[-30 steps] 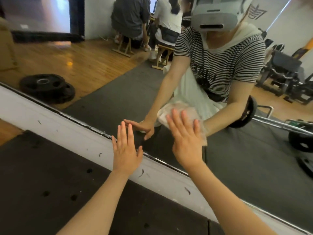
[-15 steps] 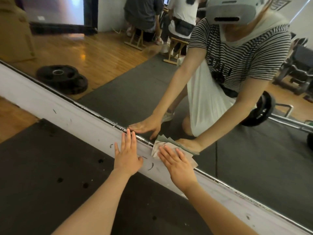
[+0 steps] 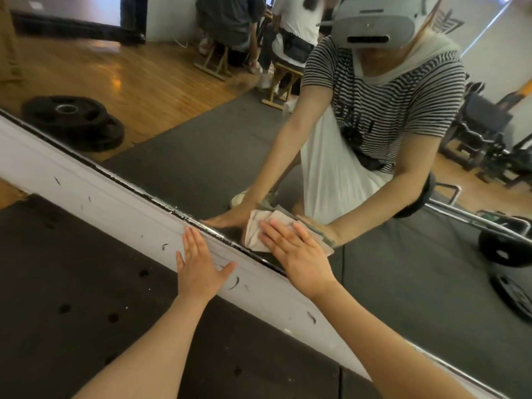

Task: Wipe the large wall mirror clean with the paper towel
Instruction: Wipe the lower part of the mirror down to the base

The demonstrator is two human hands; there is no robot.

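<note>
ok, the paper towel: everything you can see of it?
The paper towel is a crumpled, folded off-white wad, looking soft and creased. It lies flat against the mirror glass just above the white bottom frame. The right hand presses it with straight fingers, covering its right part. Its reflection meets it in the glass.

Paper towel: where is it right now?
Head view, centre: the paper towel is flat under the right hand on the mirror's bottom edge, beside the left hand.

A gym. Beyond the fingertips, the wall mirror (image 3: 201, 156) reflects weight plates (image 3: 74, 119), a barbell (image 3: 472, 223) and rubber matting (image 3: 72, 283).
</note>
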